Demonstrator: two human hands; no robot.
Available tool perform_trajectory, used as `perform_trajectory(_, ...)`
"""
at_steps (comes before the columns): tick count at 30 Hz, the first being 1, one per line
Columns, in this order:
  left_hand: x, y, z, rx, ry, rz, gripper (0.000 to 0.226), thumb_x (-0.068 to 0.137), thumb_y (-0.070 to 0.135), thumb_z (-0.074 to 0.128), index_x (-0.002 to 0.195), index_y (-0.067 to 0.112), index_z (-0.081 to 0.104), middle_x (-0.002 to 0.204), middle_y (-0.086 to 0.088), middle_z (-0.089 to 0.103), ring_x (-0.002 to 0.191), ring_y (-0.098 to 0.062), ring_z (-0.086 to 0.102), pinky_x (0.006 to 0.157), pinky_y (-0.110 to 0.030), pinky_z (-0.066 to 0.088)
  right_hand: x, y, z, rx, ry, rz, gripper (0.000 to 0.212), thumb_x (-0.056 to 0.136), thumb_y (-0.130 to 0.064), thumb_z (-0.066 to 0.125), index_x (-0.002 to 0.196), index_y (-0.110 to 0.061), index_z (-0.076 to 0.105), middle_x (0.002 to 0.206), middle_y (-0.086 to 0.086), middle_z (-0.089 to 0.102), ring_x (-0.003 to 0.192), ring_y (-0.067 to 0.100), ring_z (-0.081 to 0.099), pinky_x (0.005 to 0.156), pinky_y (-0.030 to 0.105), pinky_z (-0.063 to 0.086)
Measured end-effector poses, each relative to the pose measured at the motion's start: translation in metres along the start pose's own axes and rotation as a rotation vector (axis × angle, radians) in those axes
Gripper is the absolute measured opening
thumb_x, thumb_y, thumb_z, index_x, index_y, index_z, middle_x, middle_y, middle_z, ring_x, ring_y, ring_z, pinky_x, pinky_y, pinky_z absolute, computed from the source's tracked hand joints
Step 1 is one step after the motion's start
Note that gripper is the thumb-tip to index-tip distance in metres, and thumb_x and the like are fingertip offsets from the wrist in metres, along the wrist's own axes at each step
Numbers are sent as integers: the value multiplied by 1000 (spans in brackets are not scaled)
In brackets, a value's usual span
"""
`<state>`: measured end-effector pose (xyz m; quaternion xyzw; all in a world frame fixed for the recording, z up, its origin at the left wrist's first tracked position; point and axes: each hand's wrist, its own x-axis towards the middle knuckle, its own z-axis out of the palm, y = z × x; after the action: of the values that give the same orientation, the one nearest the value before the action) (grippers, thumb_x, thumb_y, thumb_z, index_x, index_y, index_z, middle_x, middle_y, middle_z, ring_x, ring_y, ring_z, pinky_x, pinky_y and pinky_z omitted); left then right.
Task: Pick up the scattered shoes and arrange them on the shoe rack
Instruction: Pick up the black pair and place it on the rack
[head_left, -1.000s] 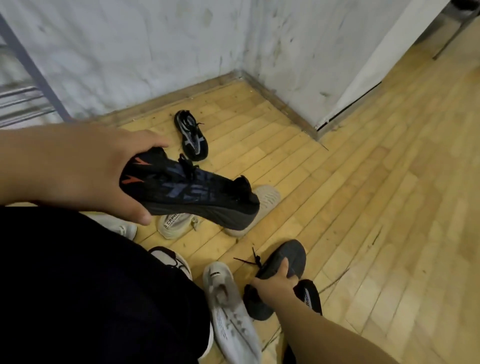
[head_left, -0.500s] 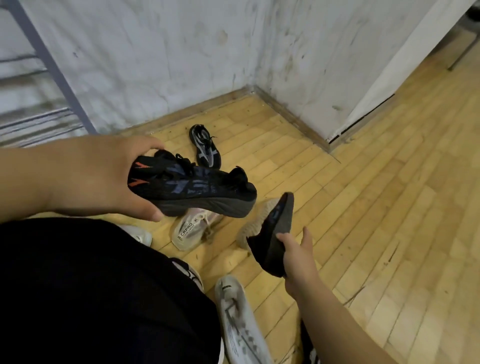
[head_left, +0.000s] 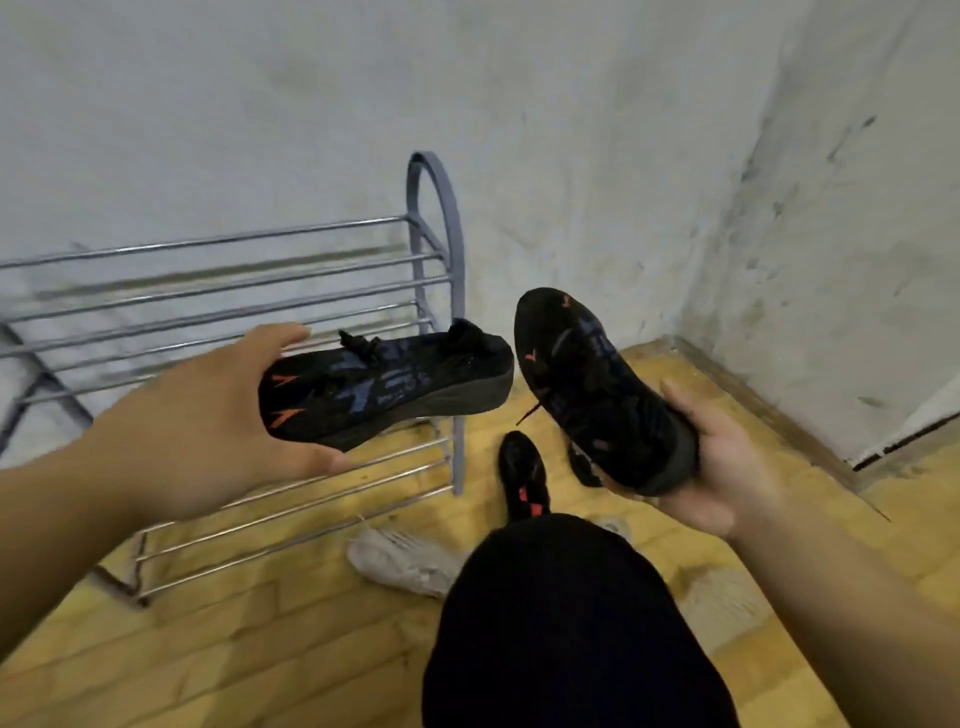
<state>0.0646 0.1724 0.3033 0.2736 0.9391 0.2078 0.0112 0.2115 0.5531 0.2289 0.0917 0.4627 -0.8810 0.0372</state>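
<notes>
Frankly, a good deal is hard to read from my end. The shoe rack (head_left: 457, 462) runs off the left edge, and my left hand (head_left: 208, 415) and the shoe it carries cover part of its middle rails. A dark trouser leg (head_left: 561, 623) fills the lower centre. It hides the heel of a black shoe with red marks (head_left: 522, 478) lying on the wooden floor (head_left: 260, 649), and the near end of a white shoe (head_left: 400, 561) just beside the rack's lowest rails. To the right of the leg sits a pale, blurred shape (head_left: 727, 597); I cannot tell what it is.

My left hand shows its back to the camera. Its fingers curl over the toe and the thumb presses under the sole, clamping the first black shoe (head_left: 395, 384). That shoe hangs roughly level in the air, side-on, in front of the rack's right end, heel pointing right.

My right hand (head_left: 727, 467) lies palm up and cradles the heel end of the second black shoe (head_left: 597, 389), thumb along its side. The fingers under the sole are out of sight. This shoe tilts with its toe up toward the wall (head_left: 623, 156), close beside the first one's heel.
</notes>
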Motion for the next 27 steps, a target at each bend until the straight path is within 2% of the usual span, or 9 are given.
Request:
perform_trajectory(3, -19, -24, -34, -21, 25, -55, 106, 42, 84, 80, 131, 69, 25, 123, 21, 58, 104, -8, 61, 90, -30, 47, 29, -22, 45, -111, -161, 61, 89, 68, -37, 91, 147, -19, 53, 138, 18, 59, 119, 40, 56, 84, 53, 56)
perform_trajectory(6, -39, -59, -55, -36, 50, -122, 122, 39, 87, 78, 145, 54, 27, 127, 18, 62, 107, -9, 65, 97, -36, 52, 61, -36, 92, -252, -265, 115, 96, 70, -31, 89, 154, -18, 43, 141, 19, 54, 114, 39, 57, 85, 53, 55)
perform_trajectory(9, -57, -97, -64, -110, 49, -202, 130, 34, 90, 76, 148, 52, 27, 133, 14, 60, 107, -10, 66, 101, -37, 51, 88, -37, 137, -412, -335, 186, 83, 70, -31, 85, 147, -21, 54, 135, 17, 63, 105, 36, 66, 84, 53, 56)
perform_trajectory(11, -66, -119, -69, -145, 24, -253, 124, 42, 77, 85, 149, 50, 28, 132, 14, 57, 100, -5, 64, 93, -29, 49, 103, -35, 162, -533, -364, 211, 62, 81, -28, 71, 141, -26, 60, 132, 16, 66, 104, 35, 68, 83, 53, 58)
perform_trajectory(13, -73, -139, -75, -139, -6, -279, 121, 46, 70, 89, 149, 50, 29, 123, 19, 59, 94, 2, 62, 87, -26, 48, 114, -34, 179, -561, -381, 213, 52, 90, -24, 53, 142, -27, 59, 133, 19, 64, 108, 38, 64, 84, 53, 57)
perform_trajectory(15, -76, -155, -79, -149, -22, -281, 122, 46, 70, 91, 150, 49, 31, 117, 23, 61, 93, 2, 65, 88, -25, 50, 121, -29, 186, -495, -358, 198, 55, 90, -23, 47, 144, -26, 58, 135, 22, 61, 113, 43, 57, 84, 53, 57)
perform_trajectory(18, -78, -169, -75, -165, -96, -280, 118, 52, 63, 92, 151, 47, 30, 117, 24, 60, 95, -1, 66, 83, -18, 47, 123, -10, 181, -439, -427, 166, 64, 85, -18, 50, 148, -26, 52, 141, 21, 57, 116, 46, 53, 82, 53, 57)
perform_trajectory(22, -70, -178, -69, -105, -183, -259, 123, 49, 69, 89, 153, 46, 26, 126, 20, 58, 105, -5, 64, 96, -27, 50, 125, 5, 173, -523, -423, 139, 75, 78, -11, 55, 150, -32, 51, 150, 15, 55, 129, 45, 57, 90, 54, 56)
perform_trajectory(27, -62, -167, -63, 12, -250, -197, 119, 57, 66, 88, 155, 48, 23, 129, 21, 57, 111, -7, 59, 98, -27, 46, 130, 4, 160, -550, -364, 220, 84, 75, -9, 59, 154, -33, 44, 153, 12, 53, 135, 45, 54, 94, 53, 55)
